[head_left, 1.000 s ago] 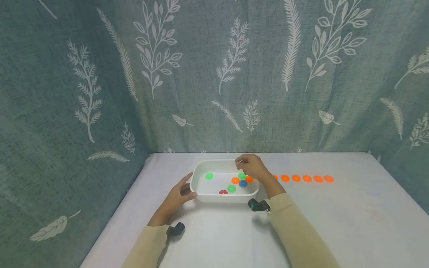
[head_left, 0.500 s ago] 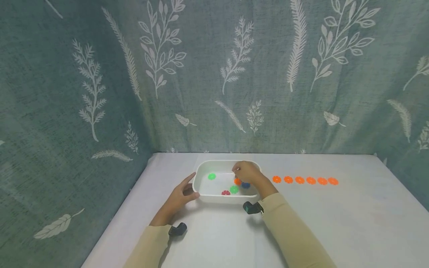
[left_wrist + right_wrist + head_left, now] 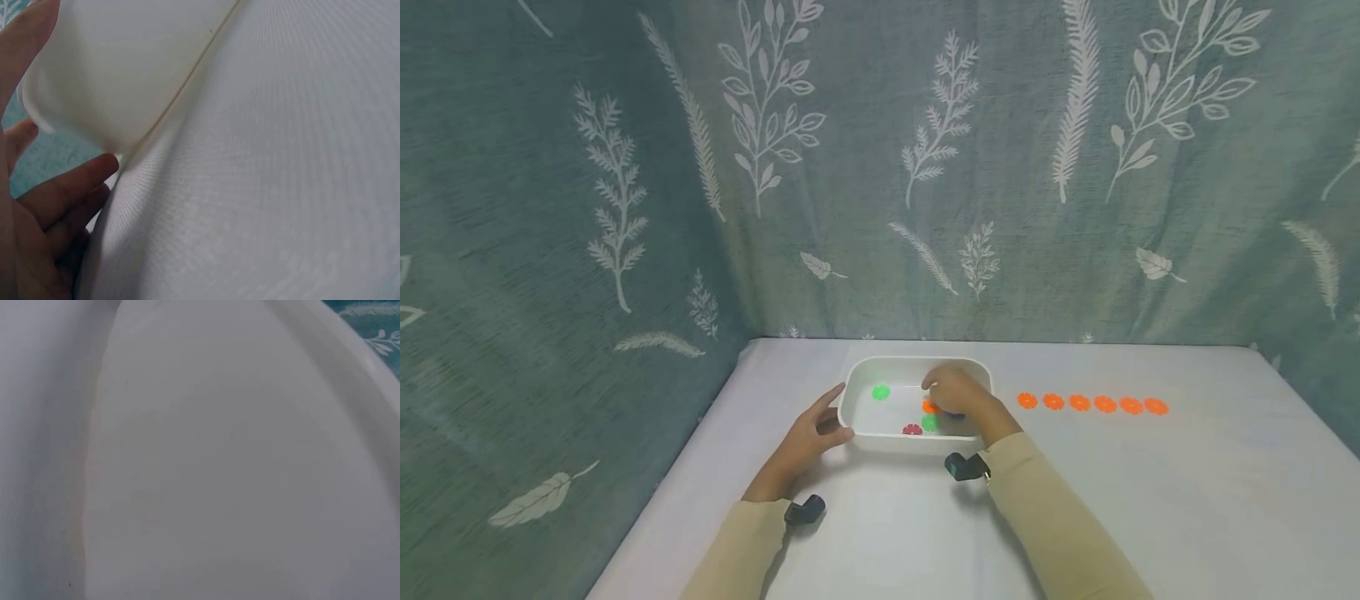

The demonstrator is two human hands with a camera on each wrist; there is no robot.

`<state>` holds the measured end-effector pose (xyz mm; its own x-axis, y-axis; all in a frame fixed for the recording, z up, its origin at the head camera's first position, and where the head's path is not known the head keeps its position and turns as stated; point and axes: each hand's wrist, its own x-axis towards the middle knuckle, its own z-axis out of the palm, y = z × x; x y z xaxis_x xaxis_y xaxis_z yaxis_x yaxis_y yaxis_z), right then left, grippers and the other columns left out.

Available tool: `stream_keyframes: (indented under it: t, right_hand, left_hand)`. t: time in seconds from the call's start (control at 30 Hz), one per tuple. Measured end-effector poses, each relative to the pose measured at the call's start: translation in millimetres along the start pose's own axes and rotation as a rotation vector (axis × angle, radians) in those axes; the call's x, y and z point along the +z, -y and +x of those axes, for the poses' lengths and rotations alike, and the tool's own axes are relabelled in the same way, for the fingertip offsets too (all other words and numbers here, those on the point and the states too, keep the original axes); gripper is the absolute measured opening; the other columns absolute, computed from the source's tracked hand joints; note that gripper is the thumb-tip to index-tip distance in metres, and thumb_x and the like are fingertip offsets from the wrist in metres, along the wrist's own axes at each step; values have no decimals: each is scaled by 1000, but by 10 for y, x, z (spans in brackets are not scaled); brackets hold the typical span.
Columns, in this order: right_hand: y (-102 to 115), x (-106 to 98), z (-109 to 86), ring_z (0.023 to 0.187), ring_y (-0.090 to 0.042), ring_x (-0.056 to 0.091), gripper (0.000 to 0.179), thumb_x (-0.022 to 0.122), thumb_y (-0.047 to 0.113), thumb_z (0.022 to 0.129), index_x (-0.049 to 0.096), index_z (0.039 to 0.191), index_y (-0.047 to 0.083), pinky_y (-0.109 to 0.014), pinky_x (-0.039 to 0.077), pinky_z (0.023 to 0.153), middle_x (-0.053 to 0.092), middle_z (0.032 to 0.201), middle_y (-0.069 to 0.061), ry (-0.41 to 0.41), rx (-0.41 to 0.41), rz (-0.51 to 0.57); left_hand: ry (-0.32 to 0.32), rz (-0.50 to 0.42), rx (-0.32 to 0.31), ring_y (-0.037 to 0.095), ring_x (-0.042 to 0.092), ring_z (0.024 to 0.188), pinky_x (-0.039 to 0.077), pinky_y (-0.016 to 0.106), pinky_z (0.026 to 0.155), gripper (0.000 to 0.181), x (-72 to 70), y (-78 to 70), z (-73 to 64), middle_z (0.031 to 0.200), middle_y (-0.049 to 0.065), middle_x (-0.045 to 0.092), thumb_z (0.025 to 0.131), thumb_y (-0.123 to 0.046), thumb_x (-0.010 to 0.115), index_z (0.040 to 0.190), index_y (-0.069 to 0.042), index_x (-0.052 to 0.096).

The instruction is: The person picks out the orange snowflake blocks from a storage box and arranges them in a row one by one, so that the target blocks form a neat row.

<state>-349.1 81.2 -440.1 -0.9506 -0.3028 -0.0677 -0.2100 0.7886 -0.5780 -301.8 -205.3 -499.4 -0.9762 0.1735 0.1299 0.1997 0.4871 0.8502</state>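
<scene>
A white plastic tub [image 3: 910,442] stands on the table with small notched, flower-like discs inside. My left hand [image 3: 805,435] holds its left end, thumb at the front corner and fingers along the side; the left wrist view shows those fingers [image 3: 75,184] against the wall. Inside the tub, my right hand [image 3: 957,390] points its fingers down among the discs at the right. Whether it pinches one is hidden. Near it lie an orange disc [image 3: 929,406], a green disc [image 3: 930,422] and a partly covered blue disc [image 3: 956,415]. A red disc [image 3: 912,429] lies at the front.
Another green disc [image 3: 881,392] lies in the tub's left half. Right of the tub, several orange discs [image 3: 1079,402] form a row on the white tablecloth [image 3: 1150,500]. A green patterned curtain [image 3: 865,167] hangs behind and at the left. The right wrist view shows mostly tub wall [image 3: 219,456].
My right hand has lowered into the tub, covering a green disc and an orange disc that showed earlier. My left hand keeps its place on the tub. The head view has shifted slightly.
</scene>
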Motion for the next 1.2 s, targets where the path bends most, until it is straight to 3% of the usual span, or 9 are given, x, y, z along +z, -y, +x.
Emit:
stream_keyframes:
  t: [0.2, 0.57, 0.83, 1.2]
  right_hand:
    - [-23, 7, 14, 90, -20, 61, 29, 56, 1, 90, 68, 116, 4, -34, 52, 78, 67, 102, -7, 18, -65, 52]
    - [-49, 65, 48, 84, -18, 56, 22, 75, 12, 83, 71, 105, 8, -34, 48, 80, 65, 96, -2, 14, -6, -95]
    - [5, 112, 72, 84, -21, 54, 17, 76, 14, 85, 68, 99, 8, -36, 49, 82, 61, 89, -1, 6, 99, -101]
    - [-5, 74, 57, 76, -20, 52, 15, 75, 11, 84, 66, 95, 13, -30, 44, 68, 60, 85, -1, 22, 15, -84]
  left_hand:
    - [-2, 4, -13, 34, 49, 128, 20, 70, 104, 88, 34, -15, 21, 132, 9, 60, 75, -40, 83, 150, -38, 37]
    - [7, 3, -19, 34, 47, 130, 20, 71, 104, 87, 21, -25, 24, 134, 8, 58, 76, -42, 83, 149, -41, 36]
    - [7, -4, -15, 33, 48, 129, 21, 71, 103, 86, -2, -20, 34, 135, 9, 58, 76, -42, 82, 149, -42, 36]
    - [-1, -1, -36, 33, 48, 129, 22, 71, 103, 88, 3, -3, 24, 135, 9, 58, 74, -43, 83, 149, -40, 36]
